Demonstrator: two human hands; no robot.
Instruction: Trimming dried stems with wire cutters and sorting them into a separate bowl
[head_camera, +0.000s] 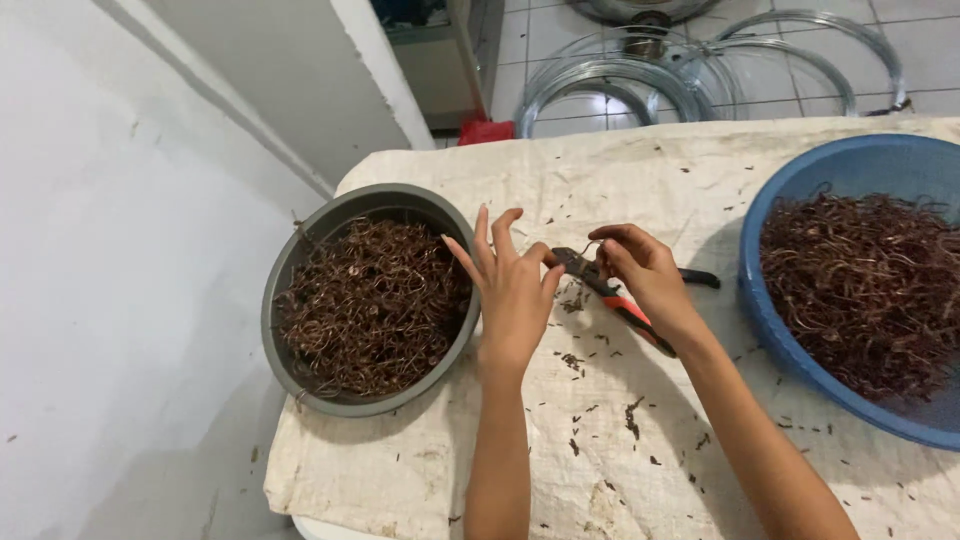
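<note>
My right hand (645, 272) grips a pair of pliers (612, 292) with orange and black handles, jaws pointing left over the cloth. My left hand (510, 285) is raised beside the jaws, thumb and forefinger pinching near a small brown wire piece there while the other fingers spread upward. Just left of that hand stands a grey basin (300, 262) full of curled brown wire pieces (375, 305). At the right edge sits a blue basin (775, 320) holding a tangle of brown wire (865, 285).
A stained off-white cloth (560, 440) covers the table and carries scattered brown scraps. Coils of silvery wire (700, 70) lie on the tiled floor behind. A white wall and a white panel stand at the left.
</note>
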